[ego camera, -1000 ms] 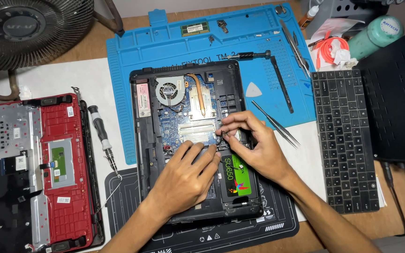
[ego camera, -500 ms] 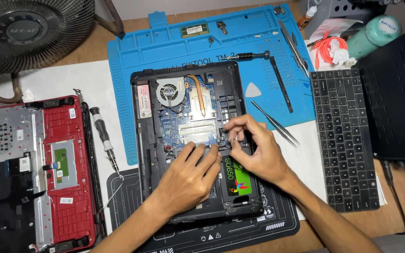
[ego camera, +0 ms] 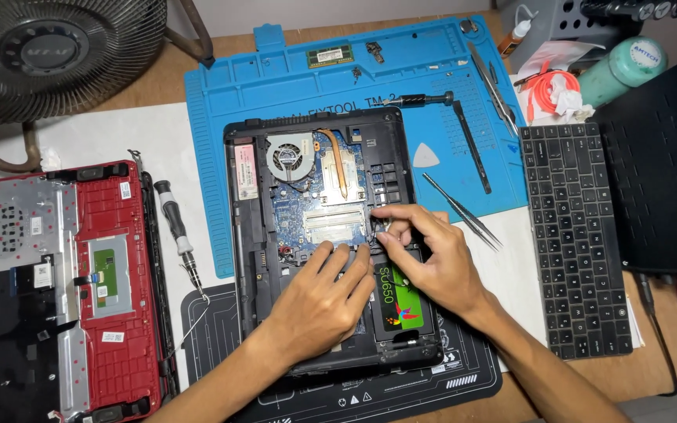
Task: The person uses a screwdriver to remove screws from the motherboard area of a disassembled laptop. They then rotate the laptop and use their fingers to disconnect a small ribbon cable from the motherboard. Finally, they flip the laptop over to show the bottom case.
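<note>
An opened black laptop base (ego camera: 244, 235) lies in the middle, its blue motherboard (ego camera: 307, 207), round fan (ego camera: 289, 154) and copper heat pipe (ego camera: 337, 162) exposed. My left hand (ego camera: 319, 301) rests flat on the lower part of the board, fingers spread. My right hand (ego camera: 429, 262) lies over a black drive with a green label (ego camera: 396, 301) and pinches a small part at the board's right edge, near the memory slot (ego camera: 334, 225). What the fingertips grip is too small to tell.
A red laptop cover (ego camera: 111, 290) lies at the left beside a black screwdriver (ego camera: 178, 235). On the blue mat (ego camera: 291, 86) sit a memory stick (ego camera: 331, 56), a white pick (ego camera: 425, 156), tweezers (ego camera: 464, 211) and a long tool (ego camera: 468, 145). A loose keyboard (ego camera: 577, 235) lies right. A fan (ego camera: 48, 47) stands top left.
Both hands stay on the laptop with only slight finger shifts. My right fingertips have edged a little toward the board's right edge.
</note>
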